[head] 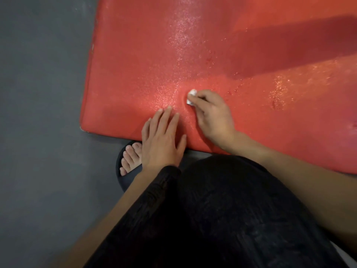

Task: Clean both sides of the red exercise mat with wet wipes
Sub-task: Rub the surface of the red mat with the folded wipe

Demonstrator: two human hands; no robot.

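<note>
The red exercise mat [212, 55] lies flat on the grey floor [38, 93], its near corner by the person's sandalled foot [129, 161]. The right hand [212, 117], fingers curled, presses a crumpled wet wipe [191, 96] onto the mat's glistening surface. The left hand [162, 138] rests flat with fingers straight at the mat's near edge. The mat looks thick, soft and damp-slick; an edge or corner probably offers the surest hold for turning.

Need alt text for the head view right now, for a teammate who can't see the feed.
A person's right hand presses a small white wet wipe onto a glistening red exercise mat lying on a grey floor. The left hand rests flat on the mat's near edge.
</note>
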